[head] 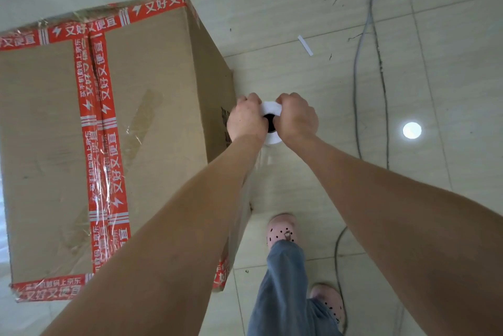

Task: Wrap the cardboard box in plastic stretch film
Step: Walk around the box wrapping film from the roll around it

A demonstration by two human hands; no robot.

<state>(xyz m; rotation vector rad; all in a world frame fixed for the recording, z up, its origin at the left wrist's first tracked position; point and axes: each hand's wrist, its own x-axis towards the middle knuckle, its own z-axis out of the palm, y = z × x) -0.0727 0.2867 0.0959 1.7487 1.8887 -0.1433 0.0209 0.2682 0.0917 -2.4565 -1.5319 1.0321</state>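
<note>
A large cardboard box (152,107) sealed with red printed tape stands on the floor at the left. Clear film clings to parts of its top. A white roll of stretch film (270,109) stands upright beside the box's right side, seen from above with its dark core showing. My left hand (246,117) grips the roll's left rim and my right hand (295,115) grips its right rim. A sheet of film (262,158) hangs down from the roll along the box's right face, partly hidden by my left forearm.
Pale tiled floor (340,82) spreads to the right of the box. Grey cables (359,85) trail across it at the right, and a white paper strip (305,45) lies beyond the roll. My feet in pink clogs (281,230) stand close to the box's near right corner.
</note>
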